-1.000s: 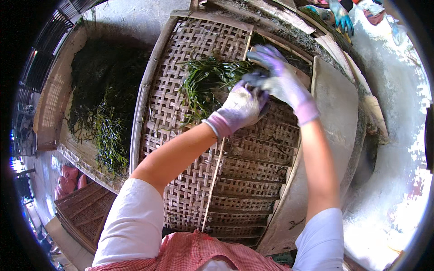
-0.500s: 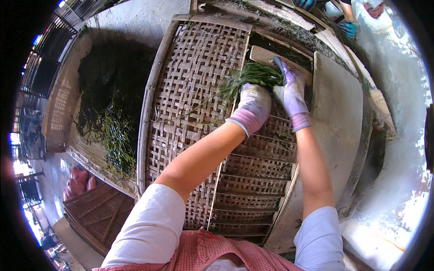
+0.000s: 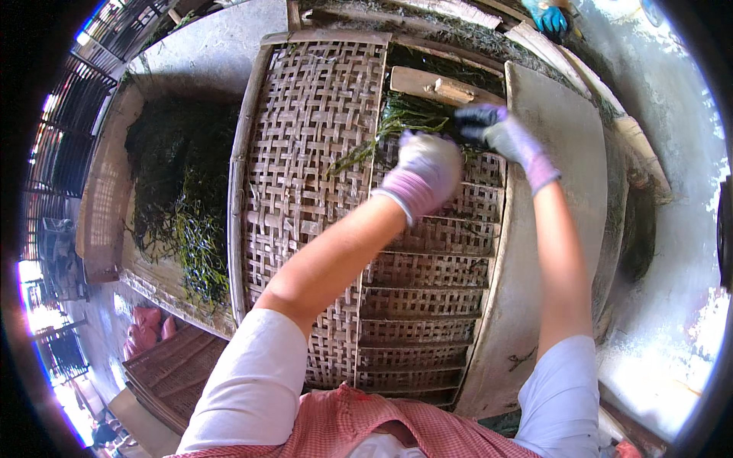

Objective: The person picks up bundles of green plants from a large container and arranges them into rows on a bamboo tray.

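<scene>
Head view is showing, nearest at the bottom edge, a checked red apron, with ridged woven rows rising through the lower middle of the frame. Beyond them, just above center, the gloved left grip is overlapping the near edge of a loose bundle of green strands; it is blurring, with its fingers hidden, so whether it is closing on any strands I cannot tell. Slightly farther, the right grip is standing at the bundle's right end, dark fingertips pointing left, also too blurred to judge. The bundle is lying in the upper middle, some ends trailing left over the flat woven panel. Looking glossy, the strands are probably being light, limp, slippery and easily torn, so gathering them around the middle with the whole palm is seeming safer than pinching loose ends. Farther up, a wooden board is lying just beyond them, and another person's blue-gloved hand is showing at the top right.
</scene>
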Demonstrator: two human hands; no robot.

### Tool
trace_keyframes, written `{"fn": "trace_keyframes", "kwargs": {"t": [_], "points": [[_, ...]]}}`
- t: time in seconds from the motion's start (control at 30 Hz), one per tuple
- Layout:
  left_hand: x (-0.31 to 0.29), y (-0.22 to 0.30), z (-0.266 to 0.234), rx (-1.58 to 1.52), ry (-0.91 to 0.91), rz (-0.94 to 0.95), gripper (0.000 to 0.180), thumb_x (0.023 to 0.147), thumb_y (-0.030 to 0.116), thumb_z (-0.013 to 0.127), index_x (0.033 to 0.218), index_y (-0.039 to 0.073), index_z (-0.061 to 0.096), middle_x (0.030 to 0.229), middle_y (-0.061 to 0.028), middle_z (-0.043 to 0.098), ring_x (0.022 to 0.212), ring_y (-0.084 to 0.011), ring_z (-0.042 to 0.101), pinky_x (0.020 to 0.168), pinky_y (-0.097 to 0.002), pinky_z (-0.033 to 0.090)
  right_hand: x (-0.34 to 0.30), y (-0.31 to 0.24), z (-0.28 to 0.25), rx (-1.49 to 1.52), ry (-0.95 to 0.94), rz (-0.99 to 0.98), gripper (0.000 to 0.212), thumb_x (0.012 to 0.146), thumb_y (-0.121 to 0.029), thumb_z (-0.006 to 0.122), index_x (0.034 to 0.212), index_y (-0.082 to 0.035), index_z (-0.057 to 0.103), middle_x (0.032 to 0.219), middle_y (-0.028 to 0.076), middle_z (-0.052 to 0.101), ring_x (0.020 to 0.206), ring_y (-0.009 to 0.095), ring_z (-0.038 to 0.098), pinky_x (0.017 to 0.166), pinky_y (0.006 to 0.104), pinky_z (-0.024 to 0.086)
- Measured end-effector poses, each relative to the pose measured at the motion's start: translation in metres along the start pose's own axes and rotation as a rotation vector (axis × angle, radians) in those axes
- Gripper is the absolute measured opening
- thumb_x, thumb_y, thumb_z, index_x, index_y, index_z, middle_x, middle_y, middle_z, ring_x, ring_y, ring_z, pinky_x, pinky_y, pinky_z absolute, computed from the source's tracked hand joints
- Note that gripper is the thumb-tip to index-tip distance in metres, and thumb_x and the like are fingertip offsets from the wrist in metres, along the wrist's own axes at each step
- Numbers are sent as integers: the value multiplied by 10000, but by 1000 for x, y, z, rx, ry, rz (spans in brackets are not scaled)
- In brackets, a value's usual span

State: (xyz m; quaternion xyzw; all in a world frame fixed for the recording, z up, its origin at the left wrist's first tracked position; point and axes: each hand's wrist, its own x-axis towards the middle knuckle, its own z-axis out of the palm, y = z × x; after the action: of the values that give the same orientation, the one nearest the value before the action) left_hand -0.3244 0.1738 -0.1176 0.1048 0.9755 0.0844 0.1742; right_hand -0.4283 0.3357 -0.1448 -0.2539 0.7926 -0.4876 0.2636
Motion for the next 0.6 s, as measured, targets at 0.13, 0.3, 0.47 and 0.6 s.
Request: {"fn": "trace_keyframes", "kwargs": {"t": [0.13,0.3,0.47,0.6], "points": [[37,-98,10,489,209,508,92,832,135,519,798,139,604,799,35,621,701,-138,593,588,-248,467,18,-34,29,105,243,-137,184,886,-105,544,1030,-47,643,941,21,675,822,102,602,785,240,496],[18,-82,-31,-843,142,176,144,851,133,577,951,86,670,783,-55,669,627,-128,562,629,-231,463,21,-11,39,546,6,-122,197,876,-85,550,1041,-36,646,966,28,676,741,67,596,702,197,494],[24,-134,22,-448,709,-1,554,724,90,716,1234,60,503,1163,-134,568,1030,-207,534,908,-290,422,32,-17,49,37,147,-5,257,897,-91,521,1131,-105,625,1081,37,648,920,100,603,755,215,460],[-8,-134,12,-397,347,-38,763,663,288,796,1298,76,430,1355,-171,395,1258,-278,362,1084,-358,274,21,5,6,197,101,-91,350,921,-164,491,1244,-30,487,1217,94,569,1012,125,582,870,251,460]]}}
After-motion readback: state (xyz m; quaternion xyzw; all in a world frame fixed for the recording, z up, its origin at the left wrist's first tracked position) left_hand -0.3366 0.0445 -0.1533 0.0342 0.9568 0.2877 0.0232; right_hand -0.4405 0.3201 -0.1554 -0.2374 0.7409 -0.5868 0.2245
